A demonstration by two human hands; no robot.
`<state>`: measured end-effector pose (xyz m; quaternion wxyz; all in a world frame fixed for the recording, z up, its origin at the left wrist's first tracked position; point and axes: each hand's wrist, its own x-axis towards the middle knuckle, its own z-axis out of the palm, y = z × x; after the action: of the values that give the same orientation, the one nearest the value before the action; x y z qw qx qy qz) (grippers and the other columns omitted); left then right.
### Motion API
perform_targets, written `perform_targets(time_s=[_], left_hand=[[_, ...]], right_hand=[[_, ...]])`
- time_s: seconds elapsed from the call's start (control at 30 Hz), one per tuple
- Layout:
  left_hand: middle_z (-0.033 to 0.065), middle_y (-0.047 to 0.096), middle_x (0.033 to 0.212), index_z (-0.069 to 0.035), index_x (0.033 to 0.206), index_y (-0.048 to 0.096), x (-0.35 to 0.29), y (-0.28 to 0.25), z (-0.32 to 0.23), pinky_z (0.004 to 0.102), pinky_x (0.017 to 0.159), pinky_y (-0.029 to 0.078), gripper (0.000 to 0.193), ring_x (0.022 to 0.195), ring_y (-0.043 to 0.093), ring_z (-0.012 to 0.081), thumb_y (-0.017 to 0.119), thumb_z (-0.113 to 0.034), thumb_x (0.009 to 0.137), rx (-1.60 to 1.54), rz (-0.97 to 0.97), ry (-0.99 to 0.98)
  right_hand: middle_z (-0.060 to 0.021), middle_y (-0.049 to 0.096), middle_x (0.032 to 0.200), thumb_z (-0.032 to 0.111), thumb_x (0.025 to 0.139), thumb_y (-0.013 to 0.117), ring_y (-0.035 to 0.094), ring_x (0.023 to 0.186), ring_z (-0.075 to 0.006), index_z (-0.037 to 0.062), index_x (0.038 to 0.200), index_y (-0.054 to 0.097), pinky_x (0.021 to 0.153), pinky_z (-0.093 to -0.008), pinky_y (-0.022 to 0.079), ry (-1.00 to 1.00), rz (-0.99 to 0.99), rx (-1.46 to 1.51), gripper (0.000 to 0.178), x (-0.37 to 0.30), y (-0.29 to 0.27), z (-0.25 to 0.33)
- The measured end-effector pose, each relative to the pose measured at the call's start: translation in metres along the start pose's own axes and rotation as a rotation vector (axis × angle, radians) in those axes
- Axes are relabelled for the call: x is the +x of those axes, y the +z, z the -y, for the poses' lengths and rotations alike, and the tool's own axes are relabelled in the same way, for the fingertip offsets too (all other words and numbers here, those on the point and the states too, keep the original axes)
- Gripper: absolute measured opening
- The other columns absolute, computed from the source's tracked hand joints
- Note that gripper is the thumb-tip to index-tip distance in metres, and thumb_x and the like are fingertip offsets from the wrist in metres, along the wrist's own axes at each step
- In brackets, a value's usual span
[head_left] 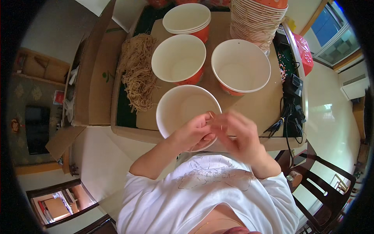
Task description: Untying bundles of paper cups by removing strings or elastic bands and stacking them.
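Both my hands meet over the right near rim of a white-lined paper bucket [175, 101] at the table's front edge. My left hand [196, 130] is closed, its fingers curled together in a pinch. What it holds is too small to make out. Pressed close beside it, my right hand [237, 130] is smeared by motion, so its finger positions are unclear. Beyond this bucket stand another bucket [179, 58] with an orange-red outside and a similar one [239, 66] to its right. A tangled heap of tan twine [138, 72] lies to the left.
Nested buckets [187, 19] stand farther back. A tall bucket stack [255, 21] with strings hanging along it rises at the back right. Black cables and adapters [290, 111] lie by the right edge. An open cardboard box [103, 74] borders the table's left; a dark chair [323, 187] stands right.
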<state>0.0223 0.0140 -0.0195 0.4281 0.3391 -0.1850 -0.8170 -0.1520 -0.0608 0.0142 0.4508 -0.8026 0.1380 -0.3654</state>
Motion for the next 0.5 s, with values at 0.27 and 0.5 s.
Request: perform_targets(time_s=[0.27,0.5], left_hand=[[0.0038,0.058,0.072,0.000,0.092,0.053,-0.002,0.013,0.016,0.0246,0.058,0.045,0.008,0.063,0.055,0.0080,0.057,-0.006,0.091,0.954,-0.497,0.459],[0.0057,0.058,0.068,0.001,0.090,0.053,-0.004,0.019,0.009,0.0268,0.054,0.045,0.008,0.059,0.054,0.0083,0.059,-0.004,0.088,0.831,-0.570,0.312]], right_hand=[[-0.0136,0.058,0.083,0.009,0.086,0.060,0.060,0.076,-0.0309,0.0025,0.092,0.058,0.063,-0.0366,0.050,0.205,0.072,0.033,0.009,0.013,-0.001,-0.022],[-0.0107,0.059,0.075,0.016,0.082,0.067,0.059,0.073,-0.0289,0.0042,0.086,0.059,0.062,-0.0382,0.048,0.191,0.121,-0.081,0.015,0.014,0.003,-0.028]])
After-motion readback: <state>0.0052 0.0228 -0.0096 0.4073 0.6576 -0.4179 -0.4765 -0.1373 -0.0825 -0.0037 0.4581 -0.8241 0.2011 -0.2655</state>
